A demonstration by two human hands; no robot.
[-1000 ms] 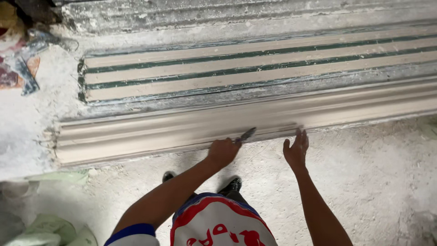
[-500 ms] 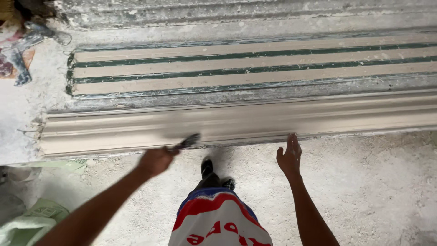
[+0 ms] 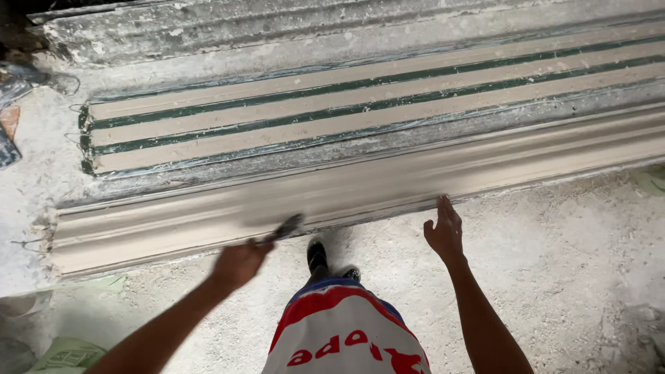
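Observation:
A long, wet, grey plaster moulding [image 3: 360,190] lies across the floor in front of me. My left hand [image 3: 239,263] is shut on a small dark tool [image 3: 285,228] whose tip rests at the moulding's near edge. My right hand [image 3: 445,232] is open, with its fingertips touching the same near edge further right. Behind the moulding lies a flat mould [image 3: 332,114] with tan strips and green lines between them.
Dusty white rubble floor [image 3: 568,277] spreads at the right. My foot in a dark shoe [image 3: 317,255] stands close to the moulding. Pale green bags [image 3: 66,353] lie at the lower left. Scattered debris [image 3: 10,125] sits at the far left edge.
My left hand with the tool has slid left along the moulding's near edge. My right hand has stayed at the edge. The view has shifted along the moulding.

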